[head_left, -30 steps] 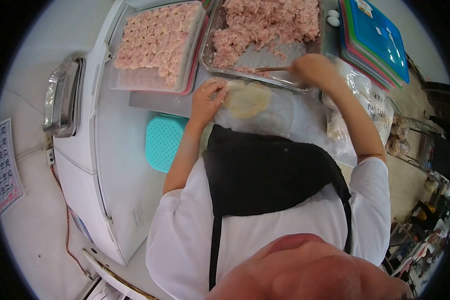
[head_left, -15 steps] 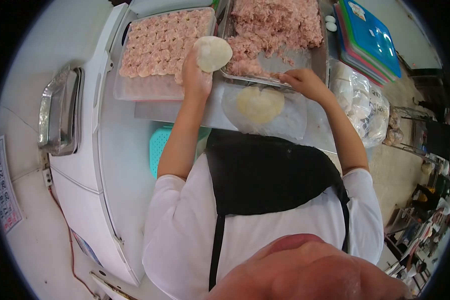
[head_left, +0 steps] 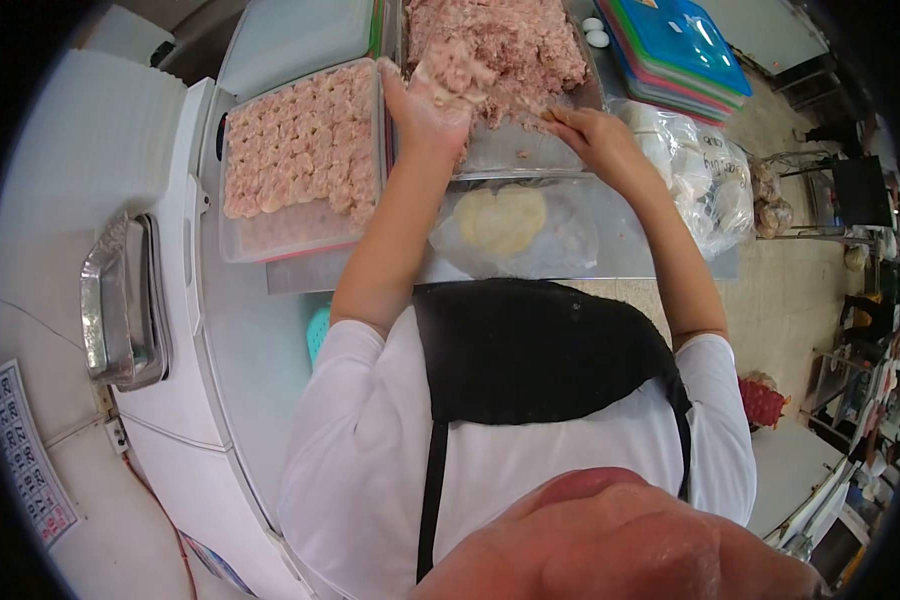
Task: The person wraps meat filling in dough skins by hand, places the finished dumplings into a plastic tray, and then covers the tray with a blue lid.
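My left hand (head_left: 428, 122) is raised at the near left corner of a metal tray (head_left: 515, 160), cupped around a round dumpling wrapper. Pinkish ground meat (head_left: 457, 72) lies heaped on that wrapper and mostly covers it. In my right hand (head_left: 600, 148) is the end of a thin spatula-like tool (head_left: 530, 106), its far part smeared with meat and pointing toward the wrapper. More ground meat (head_left: 515, 40) fills the far part of the tray. Close to my apron, a stack of pale round wrappers (head_left: 503, 220) lies on a clear plastic sheet (head_left: 570, 238).
Left of the tray stands a plastic container (head_left: 250, 238) with rows of open-topped meat dumplings (head_left: 295, 145). Two white eggs (head_left: 596, 38), stacked coloured lids (head_left: 680, 50) and a bagged white bundle (head_left: 690, 180) are at the right. A white fridge (head_left: 170, 400) borders the left.
Ground meat now covers the wrapper, which was bare before. My left hand has moved right, over the tray corner, and the tool has come up toward it. The view has shifted.
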